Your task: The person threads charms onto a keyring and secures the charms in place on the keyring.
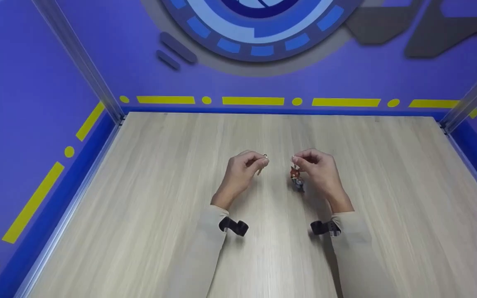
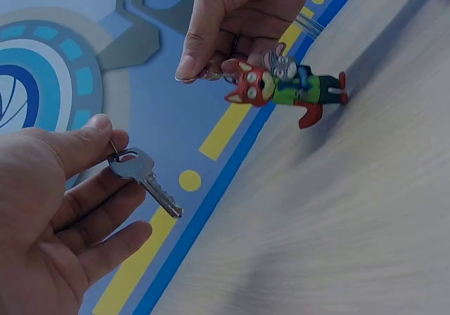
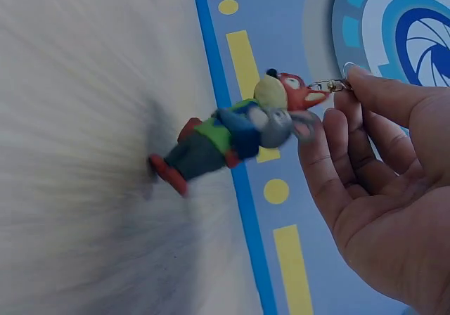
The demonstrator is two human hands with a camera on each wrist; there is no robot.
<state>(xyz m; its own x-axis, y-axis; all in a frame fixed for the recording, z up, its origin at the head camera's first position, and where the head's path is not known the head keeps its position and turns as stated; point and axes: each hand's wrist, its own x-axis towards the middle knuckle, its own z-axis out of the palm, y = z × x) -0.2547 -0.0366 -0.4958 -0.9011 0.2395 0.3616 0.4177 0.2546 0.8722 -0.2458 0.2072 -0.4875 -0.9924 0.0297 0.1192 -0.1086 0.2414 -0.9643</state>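
My left hand [image 1: 240,169] pinches a small metal ring [image 2: 114,148] between thumb and forefinger. From the ring a silver key [image 2: 149,178] hangs with its toothed blade pointing down, beside the other fingers. Opposite it, my right hand [image 1: 319,169] pinches the ring end of a keychain with thumb and forefinger. A fox-and-rabbit figure [image 3: 235,136] dangles from its short chain [image 3: 330,86], the orange fox in a green top with the grey rabbit against it. A gap separates the two hands, both held above the table.
The wood-grain table [image 1: 147,194] lies beneath both hands. Blue printed panels [image 1: 230,85] with yellow marks rise at its back and sides, with metal posts [image 1: 85,62] at the corners. Each wrist wears a black band with a camera [image 1: 233,227].
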